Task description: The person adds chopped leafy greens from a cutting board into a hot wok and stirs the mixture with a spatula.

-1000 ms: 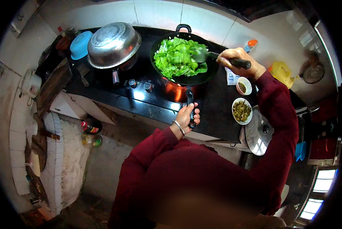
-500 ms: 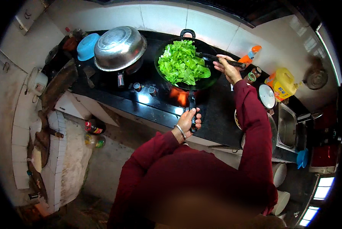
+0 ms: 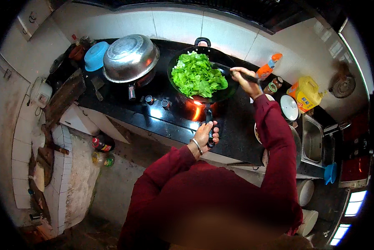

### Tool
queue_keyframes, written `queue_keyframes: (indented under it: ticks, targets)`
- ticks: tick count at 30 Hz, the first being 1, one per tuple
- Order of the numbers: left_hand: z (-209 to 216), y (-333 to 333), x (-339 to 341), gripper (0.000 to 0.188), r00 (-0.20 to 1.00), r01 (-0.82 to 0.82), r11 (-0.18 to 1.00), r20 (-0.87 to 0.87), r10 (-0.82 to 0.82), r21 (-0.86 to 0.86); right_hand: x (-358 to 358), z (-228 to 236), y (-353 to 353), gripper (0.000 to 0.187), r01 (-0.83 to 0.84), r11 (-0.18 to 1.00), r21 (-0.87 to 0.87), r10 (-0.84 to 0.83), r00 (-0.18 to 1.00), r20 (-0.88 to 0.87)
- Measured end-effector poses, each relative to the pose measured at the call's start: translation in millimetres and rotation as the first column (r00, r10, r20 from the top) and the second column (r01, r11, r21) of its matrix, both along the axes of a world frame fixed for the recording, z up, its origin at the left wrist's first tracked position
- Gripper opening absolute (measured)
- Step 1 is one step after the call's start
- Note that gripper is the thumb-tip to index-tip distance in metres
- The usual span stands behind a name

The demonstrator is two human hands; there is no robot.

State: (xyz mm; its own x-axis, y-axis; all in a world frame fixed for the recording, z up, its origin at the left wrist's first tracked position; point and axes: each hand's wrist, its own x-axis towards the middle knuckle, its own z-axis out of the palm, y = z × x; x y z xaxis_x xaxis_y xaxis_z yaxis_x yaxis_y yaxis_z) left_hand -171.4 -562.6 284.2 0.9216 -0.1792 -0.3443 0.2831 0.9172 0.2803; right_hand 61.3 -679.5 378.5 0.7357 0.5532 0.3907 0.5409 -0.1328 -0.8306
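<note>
My left hand [image 3: 204,135], with a silver bangle at the wrist, is closed round the long black handle [image 3: 208,116] of a dark wok [image 3: 233,91]. Chopped green leaves [image 3: 197,75] are heaped in the wok, with some pale pieces at the upper left. On the wok's right side my right hand [image 3: 246,85] grips a dark-handled cooking utensil [image 3: 251,78]. Its lower end reaches in beside the leaves, and I cannot make out its shape. Orange flame light [image 3: 196,111] shows below the wok's near rim.
An upturned metal basin [image 3: 130,58] covers the left burner, beside a blue bowl [image 3: 96,56]. Stove knobs [image 3: 149,99] face me. An orange bottle [image 3: 269,66], jars [image 3: 272,85], a white lid [image 3: 289,106] and a yellow oil jug [image 3: 306,93] stand right, near the sink [image 3: 312,139].
My right hand has shifted slightly left and down with the utensil, its grip turned. The leaves have spread a little lower in the wok. My left hand keeps its hold.
</note>
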Motion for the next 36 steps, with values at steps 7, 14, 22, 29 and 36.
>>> queue_keyframes:
  ticks: [7, 14, 22, 29, 36]
  targets:
    - [-1, 0, -1, 0.017, 1.0, 0.011, 1.0, -0.019, -0.011, -0.005, -91, 54, -44, 0.031, -0.252, 0.81, -0.53, 0.51, 0.748, 0.424]
    - [4, 4, -3, 0.018, 0.999, 0.01, 1.0, -0.043, -0.009, 0.011, -73, 79, -60, 0.014, -0.145, 0.954, -0.263, 0.244, 0.883, 0.401]
    - [11, 18, -6, 0.022, 0.996, 0.063, 0.994, -0.065, -0.057, 0.093, 63, 37, -49, 0.017, 0.27, 0.961, 0.054, -0.218, 0.867, -0.448]
    - [14, 30, -10, 0.022, 0.991, 0.121, 0.989, -0.075, -0.114, 0.089, 145, -21, 3, 0.027, 0.069, 0.919, 0.387, 0.253, 0.65, -0.717]
    - [12, 29, -12, 0.021, 0.992, 0.111, 0.986, -0.07, -0.103, 0.126, 154, 16, 21, 0.021, -0.317, 0.889, 0.329, 0.457, 0.612, -0.645]
